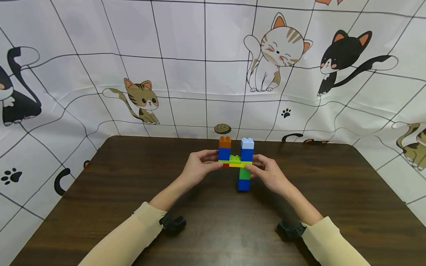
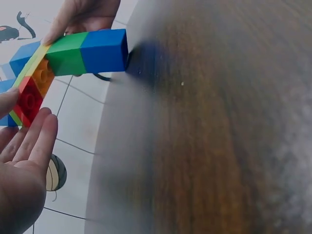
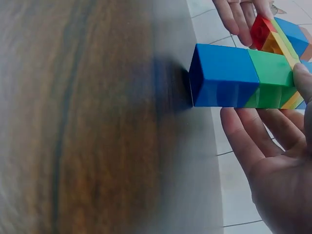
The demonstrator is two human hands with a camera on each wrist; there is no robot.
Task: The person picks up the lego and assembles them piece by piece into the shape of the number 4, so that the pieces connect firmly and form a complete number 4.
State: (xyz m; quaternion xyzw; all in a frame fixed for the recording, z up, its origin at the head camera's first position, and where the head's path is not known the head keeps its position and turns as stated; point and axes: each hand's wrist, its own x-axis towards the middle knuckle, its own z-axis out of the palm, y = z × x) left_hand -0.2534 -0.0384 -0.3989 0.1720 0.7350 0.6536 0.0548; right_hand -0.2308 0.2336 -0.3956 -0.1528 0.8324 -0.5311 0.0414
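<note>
Both hands hold one built structure of toy building bricks. Its single leg is a green brick [image 1: 244,173] over a blue brick [image 1: 244,185]. Across the leg's top runs a flat layer of yellow and red pieces [image 2: 30,101] under lime green ones [image 1: 235,159]. An orange brick [image 1: 225,142] on blue rises at the left, a light blue brick [image 1: 247,143] on blue at the right. My left hand [image 1: 199,164] pinches the flat layer's left end. My right hand [image 1: 269,173] grips its right end beside the leg. Whether the leg touches the table cannot be told.
The dark wooden table [image 1: 213,229] extends around the hands on all sides. Behind it hangs a white grid-patterned curtain [image 1: 183,77] printed with cartoon cats. Each wrist wears a black strapped device, one on the left [image 1: 173,224] and one on the right [image 1: 291,230].
</note>
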